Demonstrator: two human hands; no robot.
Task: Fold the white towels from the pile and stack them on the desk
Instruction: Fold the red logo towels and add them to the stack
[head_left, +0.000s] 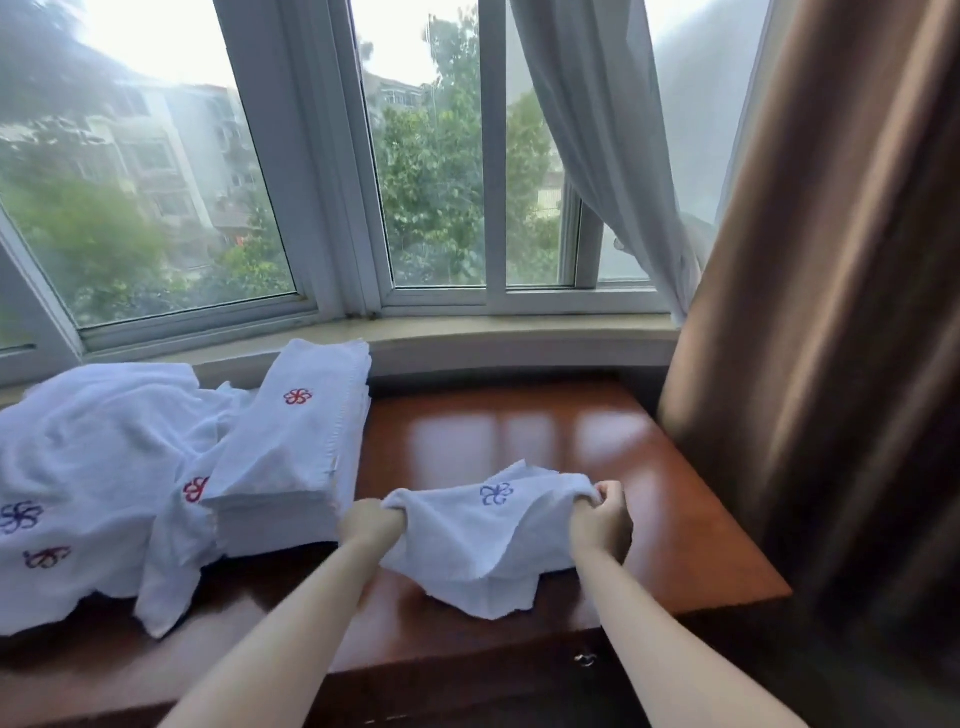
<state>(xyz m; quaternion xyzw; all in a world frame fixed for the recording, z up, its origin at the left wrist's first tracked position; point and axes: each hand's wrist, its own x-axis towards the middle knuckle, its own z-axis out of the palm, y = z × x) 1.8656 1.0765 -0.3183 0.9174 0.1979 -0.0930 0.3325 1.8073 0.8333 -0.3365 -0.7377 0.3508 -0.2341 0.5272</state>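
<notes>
A white towel (483, 540) with a blue flower mark hangs between both hands just above the desk (519, 436), its lower edge draping down. My left hand (370, 522) grips its left top corner. My right hand (602, 517) grips its right top corner. A neat stack of folded white towels (291, 457), red flower mark on top, stands to the left. Further left lies a loose pile of unfolded white towels (88, 467) with red and blue marks.
The red-brown wooden desk (519, 436) runs under a windowsill (519, 332) and ends at its front edge with a drawer handle (587, 660). A brown curtain (831, 364) hangs at the right and a sheer white curtain (597, 130) behind it.
</notes>
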